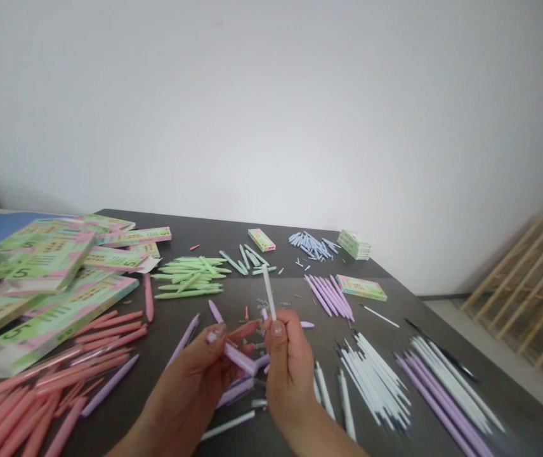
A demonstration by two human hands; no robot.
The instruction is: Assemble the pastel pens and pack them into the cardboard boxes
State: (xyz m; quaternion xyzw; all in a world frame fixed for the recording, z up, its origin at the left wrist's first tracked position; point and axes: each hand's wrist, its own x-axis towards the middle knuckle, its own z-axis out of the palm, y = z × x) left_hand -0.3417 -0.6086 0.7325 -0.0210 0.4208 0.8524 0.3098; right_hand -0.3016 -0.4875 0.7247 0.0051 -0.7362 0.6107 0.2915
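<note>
My left hand [205, 368] pinches a purple pen barrel [239, 358] between thumb and fingers, low over the table. Just to its right, my right hand [288, 362] grips a white pen refill [268, 289], which points up and away from me. The two hands are close together, and the refill is apart from the barrel. Under and between them lie more purple pen parts [236, 391], partly hidden by my hands. Small springs and metal bits [264, 303] are scattered just beyond my fingers.
Pink pens [19, 412] and a heap of printed boxes [52, 260] lie on the left. Green pens [188, 279] and light blue pen parts [309, 244] lie farther back. White refills [373, 381], purple barrels [331, 295] and long purple rods [436, 400] cover the right of the dark table [485, 374].
</note>
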